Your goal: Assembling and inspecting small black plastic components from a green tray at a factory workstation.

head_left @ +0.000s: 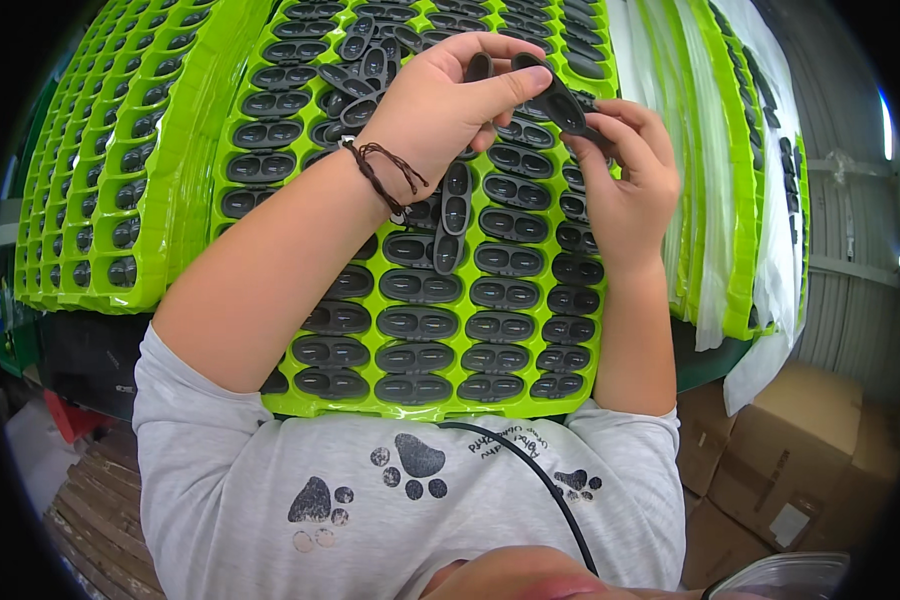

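Observation:
My left hand (438,98), with a dark braided bracelet at the wrist, pinches one end of a black oval plastic part (562,106) between thumb and fingers. My right hand (625,180) grips the other end, its thumb and fingertips closed on it. The part has two hollows and is held tilted above a bright green tray (425,411). Another small dark piece (480,68) shows by my left fingers; whether they hold it I cannot tell. Like parts fill the tray's rows. A loose pile of them (360,75) lies beyond my left wrist, and one loose part (452,215) rests across the rows.
At the left stands a green tray (155,230) with dark parts in its pockets. To the right are stacked green trays (715,180) with white sheeting (770,280). Cardboard boxes (795,440) stand at the lower right. A black cable (530,465) runs down my shirt.

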A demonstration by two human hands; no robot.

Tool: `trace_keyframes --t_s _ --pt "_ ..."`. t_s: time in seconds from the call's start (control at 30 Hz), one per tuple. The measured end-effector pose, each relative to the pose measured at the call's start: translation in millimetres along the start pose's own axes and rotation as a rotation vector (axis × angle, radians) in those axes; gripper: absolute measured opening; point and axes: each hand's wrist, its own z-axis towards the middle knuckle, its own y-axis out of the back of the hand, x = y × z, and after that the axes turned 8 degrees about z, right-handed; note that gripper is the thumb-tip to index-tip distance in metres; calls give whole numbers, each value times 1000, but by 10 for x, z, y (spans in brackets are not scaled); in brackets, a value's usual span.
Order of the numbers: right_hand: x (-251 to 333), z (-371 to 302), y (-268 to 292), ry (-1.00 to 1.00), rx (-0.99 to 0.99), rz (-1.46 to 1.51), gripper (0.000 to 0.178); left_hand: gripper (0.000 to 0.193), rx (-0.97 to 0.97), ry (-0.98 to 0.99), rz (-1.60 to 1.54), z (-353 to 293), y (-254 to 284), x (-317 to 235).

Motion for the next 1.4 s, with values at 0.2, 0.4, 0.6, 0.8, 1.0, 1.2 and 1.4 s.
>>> trace_keyframes --t_s 0.2,0.4,0.6,0.8,1.0,1.2,1.4 --pt "29 -66 -89 7 -21 362 24 21 -40 8 110 24 23 11" --pt "-45 -64 -102 147 -166 123 21 21 61 -391 289 30 38 74" --pt "-45 -61 -116 93 -163 264 26 21 30 -420 410 28 27 111" --pt "-74 -83 -104 66 -99 376 31 21 64 -427 433 29 40 136" --pt "-93 -116 -135 32 -92 569 20 26 110 -331 354 -19 -35 61" --pt "-149 -86 -104 -265 -38 993 19 32 104 -167 409 -12 -19 19" --pt "-80 -60 -102 -452 -43 976 31 26 58 -108 463 -16 -22 32"
